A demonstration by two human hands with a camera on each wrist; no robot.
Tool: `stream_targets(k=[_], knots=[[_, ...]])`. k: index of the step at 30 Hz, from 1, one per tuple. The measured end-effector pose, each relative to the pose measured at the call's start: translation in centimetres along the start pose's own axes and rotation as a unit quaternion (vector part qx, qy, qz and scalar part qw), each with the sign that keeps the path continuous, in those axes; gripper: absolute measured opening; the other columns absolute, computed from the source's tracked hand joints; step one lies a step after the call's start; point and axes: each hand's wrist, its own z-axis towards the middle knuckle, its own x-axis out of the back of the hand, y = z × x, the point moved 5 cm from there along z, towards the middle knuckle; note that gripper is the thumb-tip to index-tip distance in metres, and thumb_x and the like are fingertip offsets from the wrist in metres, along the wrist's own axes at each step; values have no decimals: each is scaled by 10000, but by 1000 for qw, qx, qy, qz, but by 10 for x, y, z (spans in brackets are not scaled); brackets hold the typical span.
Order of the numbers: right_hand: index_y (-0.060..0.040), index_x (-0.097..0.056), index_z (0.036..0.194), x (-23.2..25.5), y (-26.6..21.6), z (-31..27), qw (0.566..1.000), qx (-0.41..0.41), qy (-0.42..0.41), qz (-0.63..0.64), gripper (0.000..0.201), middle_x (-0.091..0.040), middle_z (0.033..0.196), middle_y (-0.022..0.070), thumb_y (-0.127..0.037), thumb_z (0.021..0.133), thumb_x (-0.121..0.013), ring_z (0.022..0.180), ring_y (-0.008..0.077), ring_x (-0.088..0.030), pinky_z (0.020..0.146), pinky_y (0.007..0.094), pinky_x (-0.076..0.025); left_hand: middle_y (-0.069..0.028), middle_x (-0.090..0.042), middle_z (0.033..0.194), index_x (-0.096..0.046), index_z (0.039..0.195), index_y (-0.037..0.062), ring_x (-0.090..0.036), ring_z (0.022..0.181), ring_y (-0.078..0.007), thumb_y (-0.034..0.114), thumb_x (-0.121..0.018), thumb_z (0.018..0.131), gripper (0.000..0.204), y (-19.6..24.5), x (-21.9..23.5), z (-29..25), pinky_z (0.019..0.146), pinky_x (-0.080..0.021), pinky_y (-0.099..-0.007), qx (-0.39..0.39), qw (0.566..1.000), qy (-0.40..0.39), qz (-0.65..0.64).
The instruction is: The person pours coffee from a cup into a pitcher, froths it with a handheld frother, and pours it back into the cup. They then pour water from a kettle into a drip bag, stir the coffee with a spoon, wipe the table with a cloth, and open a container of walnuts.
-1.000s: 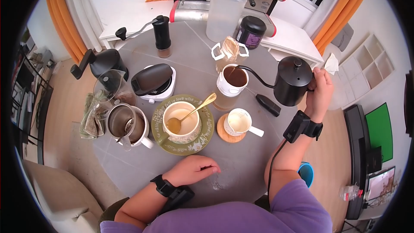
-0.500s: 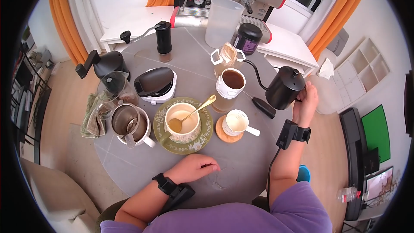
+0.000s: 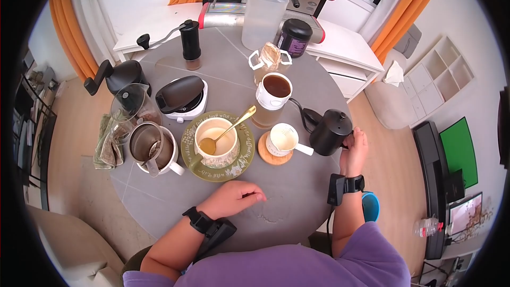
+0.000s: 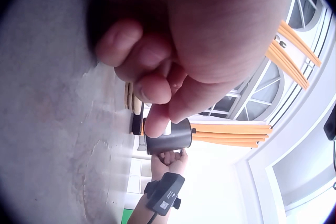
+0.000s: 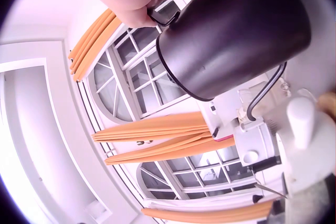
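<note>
Round and gray, the counter (image 3: 297, 196) fronts a silver espresso machine (image 3: 223, 19). Beside the counter's right part, nearer the person than the machine, a black kettle (image 3: 330, 132) hangs from the right hand (image 3: 357, 151), fingers curled round its handle. The left hand (image 3: 234, 199) lies loosely curled, empty. Between kettle and green plate (image 3: 234, 172) sits a small white cup (image 3: 282, 139).

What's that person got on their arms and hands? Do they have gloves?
No gloves: the left hand and right hand are bare. Each wrist wears a black strap with a boxy black gadget. The right gadget has a little white square marking and a thin dark cable. The sleeves are short and purple.
</note>
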Motion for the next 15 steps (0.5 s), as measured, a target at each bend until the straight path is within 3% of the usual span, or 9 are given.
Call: stream_targets(k=[15], knots=[[-110, -402, 678, 11, 28, -25, 1000, 2, 14, 26, 251, -375, 623, -27, -185, 904, -482, 619, 90, -350, 632, 258, -327, -33, -600, 753, -624, 889, 57, -526, 662, -121, 165, -517, 864, 154, 1, 0, 0, 631, -427, -247, -11, 1000, 6, 11]])
